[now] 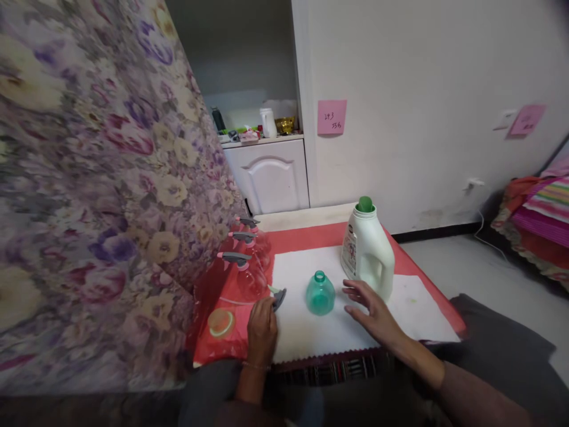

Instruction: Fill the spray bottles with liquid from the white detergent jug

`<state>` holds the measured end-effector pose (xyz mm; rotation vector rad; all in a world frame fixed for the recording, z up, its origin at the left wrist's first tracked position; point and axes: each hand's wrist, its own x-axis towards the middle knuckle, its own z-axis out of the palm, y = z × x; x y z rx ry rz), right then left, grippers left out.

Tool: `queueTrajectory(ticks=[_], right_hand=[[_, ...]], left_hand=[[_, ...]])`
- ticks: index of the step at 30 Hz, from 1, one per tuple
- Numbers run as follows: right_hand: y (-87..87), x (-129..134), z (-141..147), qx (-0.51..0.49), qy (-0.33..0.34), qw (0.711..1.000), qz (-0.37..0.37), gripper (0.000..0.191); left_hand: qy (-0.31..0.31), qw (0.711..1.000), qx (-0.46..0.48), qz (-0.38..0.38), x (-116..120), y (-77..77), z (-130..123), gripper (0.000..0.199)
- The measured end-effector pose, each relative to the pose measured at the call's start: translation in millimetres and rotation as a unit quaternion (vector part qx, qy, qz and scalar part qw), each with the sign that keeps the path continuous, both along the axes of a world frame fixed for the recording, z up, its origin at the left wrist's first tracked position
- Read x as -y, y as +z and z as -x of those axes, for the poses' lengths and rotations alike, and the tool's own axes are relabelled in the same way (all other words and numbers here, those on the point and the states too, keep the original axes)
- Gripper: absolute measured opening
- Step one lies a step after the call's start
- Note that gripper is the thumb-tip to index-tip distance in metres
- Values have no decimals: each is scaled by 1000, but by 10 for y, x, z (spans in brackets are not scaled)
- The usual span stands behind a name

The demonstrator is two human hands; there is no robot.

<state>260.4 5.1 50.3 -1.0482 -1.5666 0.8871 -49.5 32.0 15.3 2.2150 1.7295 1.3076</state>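
Note:
My left hand [262, 329] is closed round a grey and green spray head [278, 298] at the left edge of the white sheet [293, 338]. To the right of it, a green transparent bottle [320, 295] stands upright on the sheet with no top on its neck. My right hand [367, 308] is open beside that bottle, fingers apart and pointing left, holding nothing. Just behind the right hand stands a large white jug [368, 252] with a green cap [365, 204]. Clear spray bottles [252, 283] with grey and pink heads stand in a row at the left.
A roll of tape [221, 323] lies on the red cloth [306, 238] at the front left. A floral curtain [133, 225] borders the table's left side. Behind are a white cabinet [273, 181] and a wall bearing a pink note [331, 117].

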Motion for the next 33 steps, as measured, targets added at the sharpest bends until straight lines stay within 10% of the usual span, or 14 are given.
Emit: queueTrajectory(ticks=[4,8,18,33], right_hand=[[422,77,-445,-32,-137,989,-50,37],[469,-87,-828,-115,-265,956,-53,39],[290,-388,-742,-107,-193,974,41,43],[254,-709,-613,-20,-223,972,74,45]], left_hand=[[-6,999,31,7,16,38,-74,25],[-23,998,51,26,25,70,-299,27],[-105,964,139,201,-184,123,-974,86],[-73,950,224,206,-372,-25,-822,81]])
